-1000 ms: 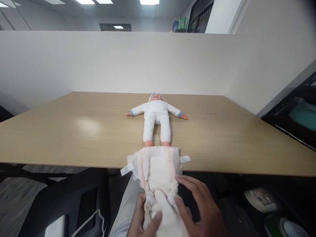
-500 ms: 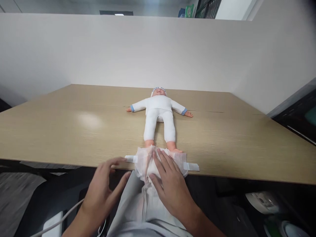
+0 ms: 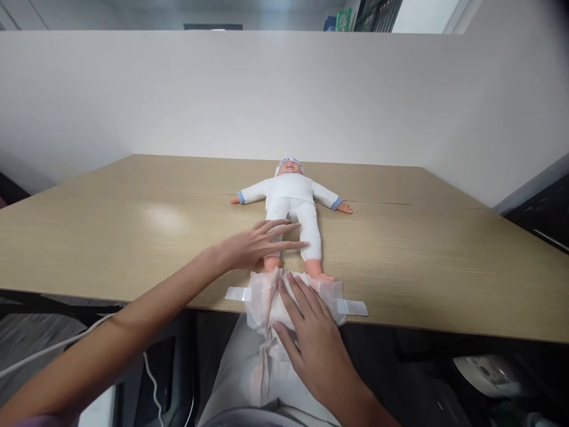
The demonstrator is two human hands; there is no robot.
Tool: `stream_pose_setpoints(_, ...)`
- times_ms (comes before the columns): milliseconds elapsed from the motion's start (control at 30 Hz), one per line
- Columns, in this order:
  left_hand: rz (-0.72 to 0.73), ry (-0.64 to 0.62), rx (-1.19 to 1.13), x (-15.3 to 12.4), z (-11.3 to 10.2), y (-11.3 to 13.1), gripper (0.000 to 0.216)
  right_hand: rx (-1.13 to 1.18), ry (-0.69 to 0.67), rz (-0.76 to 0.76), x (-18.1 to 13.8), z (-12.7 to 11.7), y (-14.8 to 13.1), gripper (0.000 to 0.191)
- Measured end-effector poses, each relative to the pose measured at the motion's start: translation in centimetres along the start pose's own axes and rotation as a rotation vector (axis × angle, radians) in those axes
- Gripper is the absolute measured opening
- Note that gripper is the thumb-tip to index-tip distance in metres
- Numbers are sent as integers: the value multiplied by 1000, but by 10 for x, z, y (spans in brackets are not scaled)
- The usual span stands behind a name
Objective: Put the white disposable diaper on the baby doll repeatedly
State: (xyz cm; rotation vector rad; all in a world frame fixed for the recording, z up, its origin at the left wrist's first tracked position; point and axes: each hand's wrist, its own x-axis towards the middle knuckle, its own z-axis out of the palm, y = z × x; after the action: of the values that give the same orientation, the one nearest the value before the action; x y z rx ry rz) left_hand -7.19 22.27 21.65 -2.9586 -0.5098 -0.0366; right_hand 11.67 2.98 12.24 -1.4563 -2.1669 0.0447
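Observation:
A baby doll (image 3: 291,188) in a white outfit with blue cuffs and a white printed headband lies on its back, arms spread, feet towards me. My left hand (image 3: 262,242) reaches over the doll's legs with fingers outstretched; whether it touches them I cannot tell. At the table's front edge a white diaper (image 3: 262,302) lies unfolded just below the doll's feet, its side tabs sticking out left and right and its near part hanging over my lap. Flat on the diaper rests my right hand (image 3: 311,332), fingers extended.
The wooden table (image 3: 120,249) spans the view, with a white partition (image 3: 284,95) behind it. A dark screen-like object (image 3: 542,207) stands at the right. Below the table are a white cable (image 3: 153,382) at the left and a pale rounded object (image 3: 486,375) at the right.
My left hand has moved from beside the diaper's left tab, forward and right, to over the doll's legs. My right hand stays on the diaper.

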Motion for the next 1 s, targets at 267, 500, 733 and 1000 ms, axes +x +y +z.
stream_pose_setpoints(267,198,-54,-171,34,1,-8,107,-14,46,-40,-4,3,3,70)
stream_pose_setpoints(500,263,203,-162,45,19,-13,31,-38,-10,-126,-1,-8,8,63)
stream_pose_setpoints(733,294,338,-442,57,-8,-27,33,-16,-124,-93,22,-14,18,67)
stream_pose_setpoints(1000,192,525,-758,70,-64,-58,34,61,-258,-41,82,-7,47,58)
